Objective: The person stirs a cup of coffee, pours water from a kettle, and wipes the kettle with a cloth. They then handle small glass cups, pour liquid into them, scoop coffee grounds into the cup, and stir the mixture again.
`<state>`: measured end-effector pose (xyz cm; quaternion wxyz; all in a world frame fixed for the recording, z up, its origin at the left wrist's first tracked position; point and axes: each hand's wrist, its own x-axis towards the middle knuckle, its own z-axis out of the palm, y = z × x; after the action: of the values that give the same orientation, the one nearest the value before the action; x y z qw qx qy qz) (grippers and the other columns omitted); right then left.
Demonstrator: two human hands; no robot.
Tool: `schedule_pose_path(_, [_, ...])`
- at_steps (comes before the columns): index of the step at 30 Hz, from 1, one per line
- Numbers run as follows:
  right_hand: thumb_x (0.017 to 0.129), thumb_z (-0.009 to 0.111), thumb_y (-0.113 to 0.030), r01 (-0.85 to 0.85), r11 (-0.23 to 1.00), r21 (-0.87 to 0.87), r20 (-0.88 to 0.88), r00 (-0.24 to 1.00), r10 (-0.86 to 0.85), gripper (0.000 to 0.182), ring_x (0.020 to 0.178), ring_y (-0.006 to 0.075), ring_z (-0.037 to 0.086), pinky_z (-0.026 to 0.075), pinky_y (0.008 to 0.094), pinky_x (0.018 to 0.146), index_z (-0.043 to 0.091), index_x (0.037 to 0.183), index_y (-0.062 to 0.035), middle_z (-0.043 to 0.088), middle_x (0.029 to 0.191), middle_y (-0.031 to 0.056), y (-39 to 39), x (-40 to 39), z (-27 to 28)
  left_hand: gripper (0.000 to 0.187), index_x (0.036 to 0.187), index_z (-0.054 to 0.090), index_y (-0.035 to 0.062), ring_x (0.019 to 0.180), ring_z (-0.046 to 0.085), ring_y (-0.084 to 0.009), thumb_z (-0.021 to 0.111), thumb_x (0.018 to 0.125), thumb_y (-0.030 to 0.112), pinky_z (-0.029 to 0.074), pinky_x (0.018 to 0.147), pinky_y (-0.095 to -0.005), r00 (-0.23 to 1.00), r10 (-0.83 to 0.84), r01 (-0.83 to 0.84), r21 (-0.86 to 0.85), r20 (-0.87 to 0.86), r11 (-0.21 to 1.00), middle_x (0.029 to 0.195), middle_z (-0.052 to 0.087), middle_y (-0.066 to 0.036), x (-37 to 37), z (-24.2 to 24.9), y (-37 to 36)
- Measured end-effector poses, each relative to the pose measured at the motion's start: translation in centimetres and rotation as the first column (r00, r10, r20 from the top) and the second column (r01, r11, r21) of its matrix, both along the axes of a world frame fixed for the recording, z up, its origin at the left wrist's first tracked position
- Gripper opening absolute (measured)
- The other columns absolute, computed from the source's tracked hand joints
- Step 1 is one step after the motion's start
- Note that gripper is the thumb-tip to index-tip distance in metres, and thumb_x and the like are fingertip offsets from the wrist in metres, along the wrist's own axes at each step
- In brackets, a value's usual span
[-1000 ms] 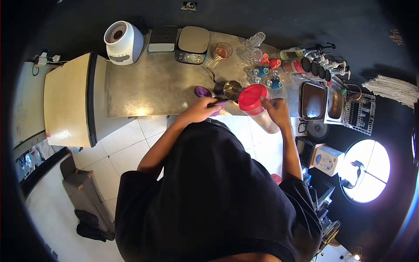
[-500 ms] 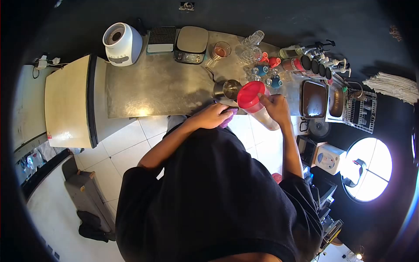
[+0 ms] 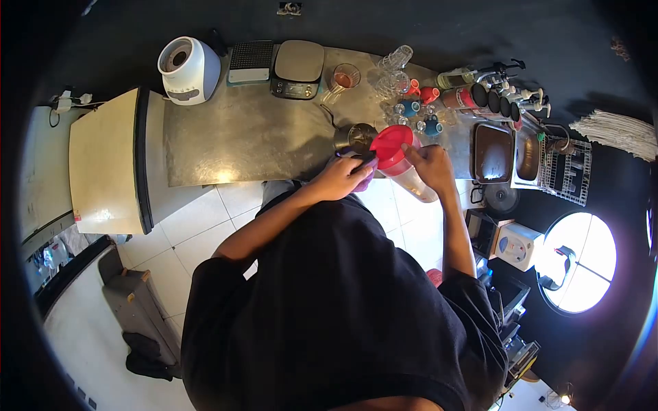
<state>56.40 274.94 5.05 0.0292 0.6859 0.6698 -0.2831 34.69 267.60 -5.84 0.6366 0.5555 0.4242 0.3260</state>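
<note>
My right hand [image 3: 432, 166] grips a clear plastic pitcher [image 3: 414, 183] near its red top [image 3: 392, 145]. The pitcher leans, its top towards the counter and its base over the floor. In my left hand [image 3: 337, 180] is a purple cloth [image 3: 367, 181], bunched under the fingers and right at the pitcher's red rim. Just beyond both hands, a small metal pot [image 3: 359, 135] with a dark handle stands near the counter's front edge, partly hidden by the pitcher and the cloth.
The steel counter [image 3: 240, 137] carries a white appliance base [image 3: 190, 72], a digital scale [image 3: 297, 68], a glass with reddish content [image 3: 345, 77], stacked glasses [image 3: 394, 68], and red and blue cups [image 3: 430, 94]. To the right are a brown tray [image 3: 493, 154], sink [image 3: 528, 156] and wire rack [image 3: 572, 175].
My left hand has moved right and slightly up with the purple cloth, closer to the pitcher's rim. The pitcher and my right hand have barely shifted.
</note>
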Motion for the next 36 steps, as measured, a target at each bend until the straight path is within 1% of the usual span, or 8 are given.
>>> schedule_pose_path(2, [0.088, 0.063, -0.051, -0.013, 1.0, 0.015, 0.03, 0.999, 0.012, 0.052, 0.066, 0.0408, 0.065, 0.049, 0.0463, 0.065, 0.071, 0.072, -0.0016, 0.061, 0.063, 0.024, 0.0, -0.3, 0.1, 0.034, 0.101, 0.066, -0.0024, 0.075, 0.066, -0.0243, 0.053, 0.1, 0.029, 0.049, 0.07, -0.0372, 1.0, 0.015, -0.015, 0.059, 0.008, 0.998, 0.084, 0.069, -0.016, 0.3, 0.1, -0.1])
schedule_pose_path(8, [0.087, 0.063, -0.051, -0.027, 0.999, -0.031, 0.08, 0.996, 0.03, 0.049, 0.074, 0.0416, 0.066, 0.051, 0.0474, 0.072, 0.074, 0.078, -0.0036, 0.064, 0.071, 0.0258, 0.4, -0.7, 0.7, 0.036, 0.1, 0.065, -0.0021, 0.077, 0.066, -0.0294, 0.052, 0.1, 0.031, 0.049, 0.071, -0.0399, 0.998, -0.02, 0.021, -0.003, 0.057, 1.0, 0.083, 0.068, -0.018, 0.2, 0.3, -0.3])
schedule_pose_path(10, [0.087, 0.063, -0.051, -0.04, 0.998, -0.042, 0.09, 0.995, 0.043, 0.049, 0.075, 0.0418, 0.066, 0.051, 0.048, 0.072, 0.074, 0.079, -0.0041, 0.065, 0.072, 0.0258, 0.5, -1.2, 1.1, 0.036, 0.105, 0.064, -0.0009, 0.084, 0.064, -0.0361, 0.052, 0.1, 0.033, 0.048, 0.075, -0.0431, 0.997, -0.014, 0.024, 0.135, -0.073, 0.991, 0.089, 0.067, -0.021, 0.3, -0.2, -0.5])
schedule_pose_path(13, [0.086, 0.064, -0.051, -0.073, 0.997, -0.037, 0.116, 0.99, 0.077, 0.048, 0.077, 0.0421, 0.067, 0.05, 0.0492, 0.074, 0.075, 0.081, -0.0052, 0.065, 0.074, 0.0259, 0.6, -1.2, 0.8, 0.037, 0.11, 0.062, 0.0003, 0.092, 0.061, -0.0409, 0.051, 0.101, 0.035, 0.047, 0.08, -0.0456, 0.992, -0.058, 0.064, 0.059, -0.109, 0.996, 0.095, 0.064, -0.025, 0.2, 0.6, -0.9])
schedule_pose_path(20, [0.085, 0.064, -0.053, -0.15, 0.989, -0.014, 0.215, 0.965, 0.149, 0.045, 0.083, 0.0433, 0.067, 0.052, 0.0505, 0.079, 0.077, 0.084, -0.0097, 0.068, 0.081, 0.025, 1.3, -1.7, 0.2, 0.041, 0.117, 0.059, 0.001, 0.094, 0.06, -0.0421, 0.049, 0.101, 0.037, 0.046, 0.082, -0.0464, 0.993, -0.088, 0.094, 0.067, -0.084, 0.993, 0.096, 0.063, -0.026, 0.1, -0.1, -1.1])
schedule_pose_path(28, [0.083, 0.065, -0.054, -0.228, 0.973, -0.029, 0.246, 0.942, 0.228, 0.046, 0.083, 0.0424, 0.068, 0.053, 0.0498, 0.079, 0.076, 0.082, -0.0092, 0.068, 0.081, 0.0248, 1.8, -3.4, 2.1, 0.053, 0.133, 0.047, 0.0007, 0.116, 0.057, -0.0377, 0.047, 0.101, 0.044, 0.042, 0.098, -0.0441, 0.953, -0.299, 0.294, -0.092, -0.045, 0.951, 0.122, 0.059, -0.027, -0.1, -0.1, -1.4])
schedule_pose_path(33, [0.083, 0.065, -0.054, -0.264, 0.964, -0.009, 0.302, 0.919, 0.254, 0.046, 0.082, 0.0418, 0.068, 0.053, 0.0498, 0.078, 0.076, 0.081, -0.0093, 0.069, 0.08, 0.024, 2.1, -3.7, 1.7, 0.057, 0.138, 0.043, 0.0015, 0.119, 0.055, -0.0381, 0.047, 0.101, 0.045, 0.04, 0.101, -0.0431, 0.954, -0.3, 0.296, -0.112, -0.022, 0.949, 0.126, 0.058, -0.027, -0.1, -0.1, -1.3])
schedule_pose_path(36, [0.083, 0.065, -0.054, -0.325, 0.941, 0.096, 0.321, 0.905, 0.28, 0.052, 0.075, 0.0443, 0.066, 0.052, 0.0507, 0.072, 0.073, 0.076, -0.0034, 0.065, 0.073, 0.0277, 2.2, -3.5, 1.2, 0.059, 0.14, 0.041, 0.0018, 0.121, 0.054, -0.0372, 0.047, 0.101, 0.045, 0.039, 0.103, -0.0424, 0.95, -0.312, 0.308, -0.134, -0.012, 0.942, 0.129, 0.057, -0.026, -0.4, 0.6, -1.0])
